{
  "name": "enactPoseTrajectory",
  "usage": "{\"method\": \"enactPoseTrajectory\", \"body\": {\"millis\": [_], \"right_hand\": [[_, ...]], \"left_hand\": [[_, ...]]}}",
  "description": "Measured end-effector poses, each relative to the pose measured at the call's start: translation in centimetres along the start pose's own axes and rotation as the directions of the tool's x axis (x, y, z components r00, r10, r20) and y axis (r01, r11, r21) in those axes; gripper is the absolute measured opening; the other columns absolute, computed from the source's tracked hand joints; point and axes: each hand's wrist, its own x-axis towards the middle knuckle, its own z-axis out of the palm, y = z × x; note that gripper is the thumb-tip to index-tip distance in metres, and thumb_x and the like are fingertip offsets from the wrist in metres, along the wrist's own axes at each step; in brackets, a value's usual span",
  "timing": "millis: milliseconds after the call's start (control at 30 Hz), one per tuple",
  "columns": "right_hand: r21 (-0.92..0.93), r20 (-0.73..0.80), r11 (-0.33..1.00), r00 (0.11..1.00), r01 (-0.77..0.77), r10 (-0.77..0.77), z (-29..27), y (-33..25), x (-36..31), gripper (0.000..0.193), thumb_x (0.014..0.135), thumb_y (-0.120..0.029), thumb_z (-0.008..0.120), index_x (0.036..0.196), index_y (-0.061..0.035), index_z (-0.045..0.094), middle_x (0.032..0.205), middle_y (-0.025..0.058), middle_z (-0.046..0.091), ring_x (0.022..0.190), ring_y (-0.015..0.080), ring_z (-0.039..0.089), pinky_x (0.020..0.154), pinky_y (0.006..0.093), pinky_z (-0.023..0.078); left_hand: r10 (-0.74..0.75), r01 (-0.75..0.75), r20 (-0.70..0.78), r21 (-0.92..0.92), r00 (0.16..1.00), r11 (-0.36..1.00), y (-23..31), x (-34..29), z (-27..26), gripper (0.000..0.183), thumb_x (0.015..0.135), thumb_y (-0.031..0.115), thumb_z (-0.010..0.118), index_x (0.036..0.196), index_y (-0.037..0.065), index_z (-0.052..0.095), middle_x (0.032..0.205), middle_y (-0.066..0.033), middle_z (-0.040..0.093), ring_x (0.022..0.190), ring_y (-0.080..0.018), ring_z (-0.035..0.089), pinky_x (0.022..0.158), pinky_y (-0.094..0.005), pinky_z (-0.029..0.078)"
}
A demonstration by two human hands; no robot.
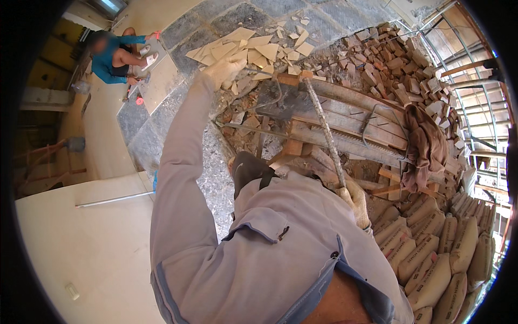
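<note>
My left hand (227, 70), in a pale work glove, reaches out over the far left end of a rough wooden bench. Its fingers are closed round a thin metal rod (260, 72) that runs onto the bench (350, 110). Lower down, at the bench's near side, my gloved right hand (355, 201) grips the near end of a ribbed steel bar (325, 128). This bar slants across the bench to a wooden block (305, 75) at the far edge. A bent wire piece (365, 129) rests on the planks. Brown cloth (424, 148) drapes over the bench's right end.
Broken cream tiles (237, 46) lie beyond my left hand. A heap of broken bricks (399, 62) rises behind the bench, and stacked bags (426, 259) stand at lower right. Another person (113, 60) crouches on the floor at far left. A pale pole (116, 199) lies nearer.
</note>
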Motion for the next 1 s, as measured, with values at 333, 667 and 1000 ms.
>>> {"method": "enactPoseTrajectory", "body": {"millis": [333, 667, 1000], "right_hand": [[-0.131, 0.146, 0.990, 0.986, -0.058, 0.077, 2.5, -1.8, 0.3, 0.042, 0.106, -0.029, 0.048, 0.120, 0.0064, 0.066, 0.097, 0.0209, 0.070, 0.088, 0.0279, 0.065, 0.083, 0.0411, 0.051], [-0.199, 0.241, 0.964, 0.944, -0.179, 0.225, 3.2, -1.9, 0.1, 0.039, 0.105, -0.024, 0.048, 0.123, 0.0057, 0.065, 0.101, 0.0253, 0.070, 0.092, 0.0326, 0.068, 0.086, 0.0416, 0.052], [-0.140, 0.256, 0.982, 0.953, -0.129, 0.162, 4.0, -2.1, 0.4, 0.037, 0.105, -0.024, 0.048, 0.121, 0.0056, 0.065, 0.097, 0.0215, 0.068, 0.089, 0.0284, 0.066, 0.083, 0.0404, 0.051]], "left_hand": [[0.084, -0.066, -0.039, 0.341, 0.996, 0.938, -2.6, 4.8, -0.7, 0.032, 0.104, 0.040, 0.066, 0.114, 0.009, 0.071, 0.071, 0.0051, 0.054, 0.050, -0.0071, 0.038, 0.044, -0.0258, 0.026], [0.137, -0.085, -0.087, 0.446, 0.987, 0.891, -1.5, 3.7, -0.2, 0.045, 0.100, 0.046, 0.070, 0.125, 0.008, 0.072, 0.098, -0.0025, 0.070, 0.081, -0.0127, 0.057, 0.069, -0.0323, 0.047], [0.217, -0.124, -0.112, 0.538, 0.970, 0.834, -1.3, 2.2, 0.3, 0.062, 0.095, 0.053, 0.072, 0.140, 0.012, 0.067, 0.127, -0.0118, 0.071, 0.117, -0.0250, 0.063, 0.093, -0.0409, 0.051]]}}
